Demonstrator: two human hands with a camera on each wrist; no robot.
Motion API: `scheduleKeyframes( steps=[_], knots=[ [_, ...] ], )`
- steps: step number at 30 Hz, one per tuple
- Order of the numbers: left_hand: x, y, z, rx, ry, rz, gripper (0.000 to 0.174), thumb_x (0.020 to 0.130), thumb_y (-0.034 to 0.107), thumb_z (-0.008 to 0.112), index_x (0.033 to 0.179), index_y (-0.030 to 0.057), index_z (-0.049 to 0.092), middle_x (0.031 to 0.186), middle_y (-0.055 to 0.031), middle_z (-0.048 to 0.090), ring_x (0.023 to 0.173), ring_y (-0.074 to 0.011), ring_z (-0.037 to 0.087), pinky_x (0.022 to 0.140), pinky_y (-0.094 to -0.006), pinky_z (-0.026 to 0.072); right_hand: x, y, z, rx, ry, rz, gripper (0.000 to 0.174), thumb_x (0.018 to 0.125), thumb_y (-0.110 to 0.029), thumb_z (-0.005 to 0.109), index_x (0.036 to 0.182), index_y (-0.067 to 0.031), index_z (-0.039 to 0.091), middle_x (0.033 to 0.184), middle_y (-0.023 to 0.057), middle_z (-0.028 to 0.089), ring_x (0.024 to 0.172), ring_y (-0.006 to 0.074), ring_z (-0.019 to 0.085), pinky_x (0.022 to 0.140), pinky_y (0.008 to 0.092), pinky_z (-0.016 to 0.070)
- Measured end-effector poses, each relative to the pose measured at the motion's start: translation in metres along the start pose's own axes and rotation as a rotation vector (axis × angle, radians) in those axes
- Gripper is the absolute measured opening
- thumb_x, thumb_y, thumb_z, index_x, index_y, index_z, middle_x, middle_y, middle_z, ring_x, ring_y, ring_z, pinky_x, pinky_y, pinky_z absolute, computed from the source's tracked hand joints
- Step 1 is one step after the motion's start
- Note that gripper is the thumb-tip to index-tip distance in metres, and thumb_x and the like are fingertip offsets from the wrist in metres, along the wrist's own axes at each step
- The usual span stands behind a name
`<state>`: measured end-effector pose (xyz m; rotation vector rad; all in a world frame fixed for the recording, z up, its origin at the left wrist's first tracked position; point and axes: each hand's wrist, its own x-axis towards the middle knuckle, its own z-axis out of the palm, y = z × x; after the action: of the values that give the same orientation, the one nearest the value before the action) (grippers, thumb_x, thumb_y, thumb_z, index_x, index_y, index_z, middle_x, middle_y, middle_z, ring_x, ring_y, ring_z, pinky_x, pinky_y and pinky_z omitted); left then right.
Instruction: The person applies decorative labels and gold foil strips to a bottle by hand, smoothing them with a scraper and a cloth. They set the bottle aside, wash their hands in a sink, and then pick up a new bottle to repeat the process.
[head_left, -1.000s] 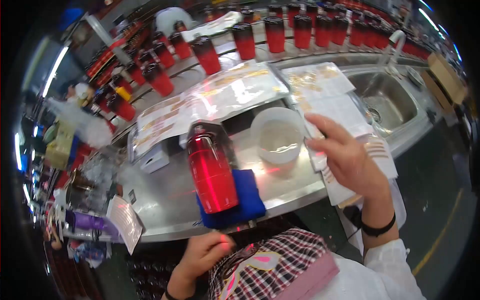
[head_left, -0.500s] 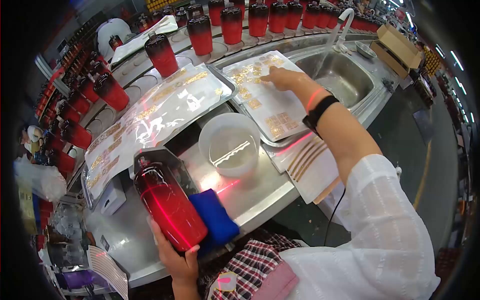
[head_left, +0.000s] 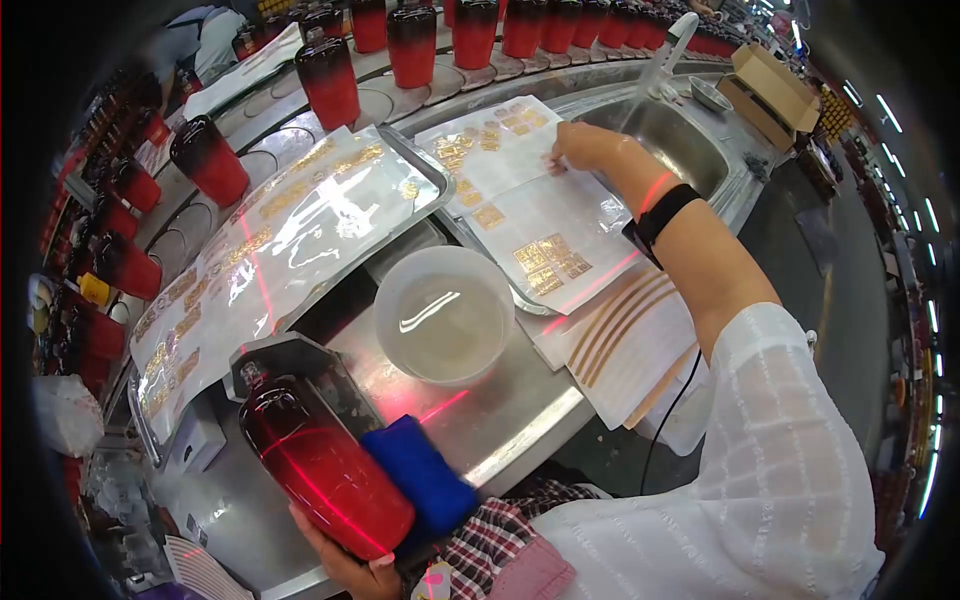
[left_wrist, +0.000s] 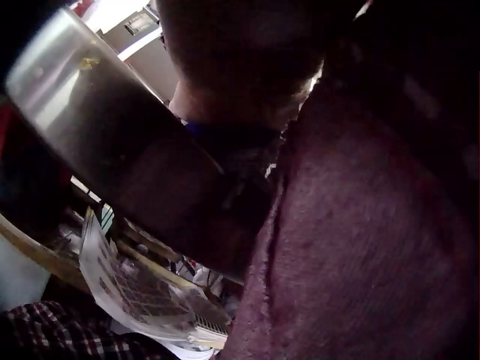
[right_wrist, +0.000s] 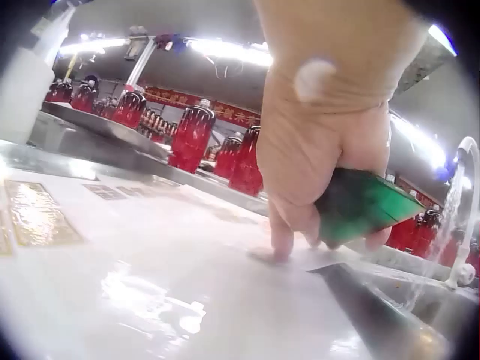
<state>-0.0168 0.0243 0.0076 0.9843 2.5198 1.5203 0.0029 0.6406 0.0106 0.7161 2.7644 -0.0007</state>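
A red bottle with a dark top (head_left: pixel 325 470) lies tilted on a dark angled stand (head_left: pixel 300 352), beside a folded blue cloth (head_left: pixel 420 475). My left hand (head_left: pixel 345 568) holds its base, fingers along the side and thumb at the bottom edge. The left wrist view is dark and hides that grip. Over the white sheet (head_left: pixel 560 215) with gold decals (head_left: pixel 550 262), my right hand (head_left: pixel 590 148) reaches to the far right edge. In the right wrist view it grips a flat green piece (right_wrist: pixel 364 206), with fingertips down at the sheet.
A translucent tub of liquid (head_left: pixel 445 315) stands mid-bench. Left of it is a tray of gold decals (head_left: pixel 300 235). Water runs from a tap (head_left: pixel 680 35) into the sink (head_left: pixel 690 150). Red bottles (head_left: pixel 330 85) line the conveyor behind. Brown-striped sheets (head_left: pixel 630 330) lie at the bench edge.
My right hand has moved from above the tub out to the decal sheet. My left hand has come up from the apron to the bottle's base. The head view has shifted.
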Motion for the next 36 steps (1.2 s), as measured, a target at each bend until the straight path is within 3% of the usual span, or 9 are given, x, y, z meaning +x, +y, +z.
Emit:
scheduleKeyframes(
  steps=[2, 3, 6, 9, 18, 22, 25, 34, 36],
  knots=[
    [0.000, -0.003, 0.001, 0.007, 0.010, 0.013, 0.111, 0.085, 0.077, 0.043, 0.151, -0.0068, 0.013, 0.155, -0.0253, 0.024, 0.141, -0.0356, 0.032, 0.113, -0.0447, 0.0288, -0.002, 0.014, -0.001, 0.004, 0.025, 0.085, 0.039, 0.082, 0.003, 0.054, 0.110, -0.0161, 0.074, 0.116, 0.0142, 0.058, 0.111, 0.0331, 0.056, 0.097, 0.0394, 0.0434],
    [-0.002, -0.006, 0.000, 0.013, 0.007, 0.012, 0.111, 0.085, 0.077, 0.043, 0.151, -0.0070, 0.012, 0.155, -0.0253, 0.024, 0.141, -0.0356, 0.031, 0.113, -0.0447, 0.0287, -0.006, 0.018, 0.002, 0.079, 0.193, 0.042, 0.037, 0.081, 0.002, 0.056, 0.108, -0.0155, 0.074, 0.115, 0.0143, 0.059, 0.110, 0.0348, 0.057, 0.097, 0.0389, 0.0445],
    [-0.004, -0.008, -0.002, 0.037, -0.009, -0.011, 0.111, 0.086, 0.077, 0.043, 0.151, -0.0077, 0.011, 0.154, -0.0257, 0.024, 0.141, -0.0358, 0.031, 0.113, -0.0450, 0.0289, -0.008, 0.018, -0.005, -0.023, 0.107, -0.064, 0.033, 0.081, -0.001, 0.057, 0.107, -0.0137, 0.074, 0.115, 0.0158, 0.060, 0.108, 0.0359, 0.058, 0.095, 0.0401, 0.0467],
    [-0.010, -0.017, -0.003, 0.039, -0.002, -0.024, 0.112, 0.086, 0.076, 0.043, 0.151, -0.0085, 0.011, 0.154, -0.0265, 0.023, 0.140, -0.0362, 0.032, 0.112, -0.0450, 0.0291, -0.014, -0.002, -0.027, -0.054, 0.160, 0.257, 0.025, 0.081, -0.014, 0.065, 0.103, -0.0100, 0.074, 0.110, 0.0168, 0.065, 0.108, 0.0341, 0.060, 0.091, 0.0415, 0.0491],
    [-0.010, -0.019, -0.008, 0.084, -0.043, -0.005, 0.110, 0.087, 0.074, 0.042, 0.150, -0.0098, 0.011, 0.152, -0.0287, 0.026, 0.138, -0.0374, 0.035, 0.111, -0.0444, 0.0305, 0.006, 0.034, -0.023, 0.165, 0.039, 0.366, 0.036, 0.072, -0.039, 0.073, 0.087, -0.0061, 0.075, 0.085, 0.0181, 0.071, 0.076, 0.0327, 0.068, 0.074, 0.0398, 0.0531],
    [-0.011, -0.020, -0.008, 0.078, -0.039, 0.014, 0.108, 0.088, 0.073, 0.042, 0.150, -0.0101, 0.012, 0.151, -0.0294, 0.027, 0.138, -0.0379, 0.036, 0.111, -0.0438, 0.0317, 0.019, 0.067, 0.000, -0.017, 0.253, 0.161, 0.030, 0.073, -0.032, 0.072, 0.082, -0.0032, 0.072, 0.087, 0.0190, 0.069, 0.081, 0.0342, 0.068, 0.072, 0.0411, 0.0528],
    [-0.006, -0.010, -0.006, 0.036, -0.051, 0.004, 0.106, 0.089, 0.072, 0.042, 0.150, -0.0099, 0.012, 0.152, -0.0288, 0.027, 0.137, -0.0385, 0.037, 0.110, -0.0438, 0.0324, 0.015, 0.058, 0.007, -0.177, 0.536, 0.262, 0.022, 0.075, -0.025, 0.070, 0.083, -0.0039, 0.071, 0.094, 0.0194, 0.067, 0.086, 0.0353, 0.067, 0.075, 0.0419, 0.0522],
    [0.010, 0.024, -0.013, -0.106, 0.102, 0.173, 0.095, 0.091, 0.066, 0.048, 0.147, -0.0077, 0.025, 0.151, -0.0245, 0.032, 0.141, -0.0332, 0.031, 0.116, -0.0428, 0.0217, -0.091, -0.047, -0.070, 0.422, 0.787, -0.258, 0.025, 0.081, -0.030, 0.073, 0.087, -0.0062, 0.070, 0.094, 0.0146, 0.065, 0.094, 0.0331, 0.063, 0.083, 0.0402, 0.0497],
    [0.019, 0.042, -0.023, -0.112, 0.055, 0.206, 0.077, 0.095, 0.053, 0.052, 0.141, -0.0073, 0.036, 0.150, -0.0241, 0.033, 0.141, -0.0327, 0.032, 0.117, -0.0425, 0.0182, -0.127, -0.090, -0.081, 0.636, 0.760, -0.401, 0.015, 0.084, -0.021, 0.074, 0.087, -0.0069, 0.069, 0.112, 0.0105, 0.063, 0.108, 0.0240, 0.060, 0.094, 0.0349, 0.0457]
  ],
)
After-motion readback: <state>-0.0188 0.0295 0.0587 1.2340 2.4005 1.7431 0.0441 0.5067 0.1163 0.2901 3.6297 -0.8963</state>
